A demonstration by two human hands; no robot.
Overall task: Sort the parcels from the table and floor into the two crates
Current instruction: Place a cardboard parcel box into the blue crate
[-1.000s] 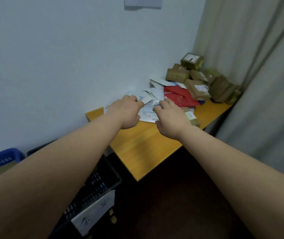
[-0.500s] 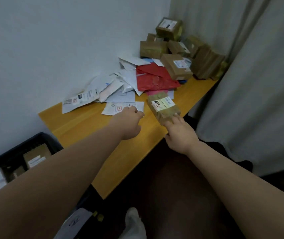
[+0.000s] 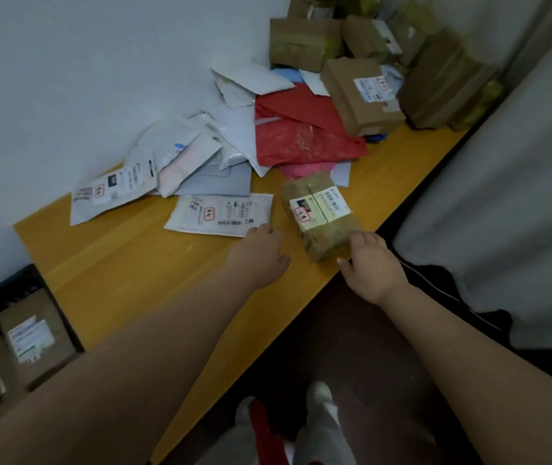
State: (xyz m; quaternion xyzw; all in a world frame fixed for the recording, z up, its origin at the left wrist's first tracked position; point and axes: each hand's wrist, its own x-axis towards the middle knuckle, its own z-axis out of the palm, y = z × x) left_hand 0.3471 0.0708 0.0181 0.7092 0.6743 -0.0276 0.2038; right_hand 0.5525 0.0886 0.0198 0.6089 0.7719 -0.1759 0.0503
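Head view shows a small taped cardboard parcel [image 3: 322, 214] at the near edge of the orange desk [image 3: 123, 263], its long axis running from the near-right edge up-left toward the pile, label side up. The right hand [image 3: 373, 265] grips its near end, fingers [image 3: 363, 239] curled over the top corner and thumb at the near end. The left hand [image 3: 261, 253] lies relaxed on the desk just left of the parcel, fingertips touching the near edge of a flat white mailer [image 3: 221, 214] whose long axis runs roughly along the wall.

Compared with half a second ago, the parcel sits in much the same spot with the right hand closed further over its end, and the left hand has loosened from the mailer's corner.

Behind lie a loose heap of white and grey mailers [image 3: 180, 162], one red bag [image 3: 301, 129] over a pink one [image 3: 305, 170], and at least six brown boxes [image 3: 362, 95] stacked in the far corner; the exact count is unclear. One black crate [image 3: 19, 280] stands at lower left, holding at least two cardboard parcels [image 3: 33, 337].
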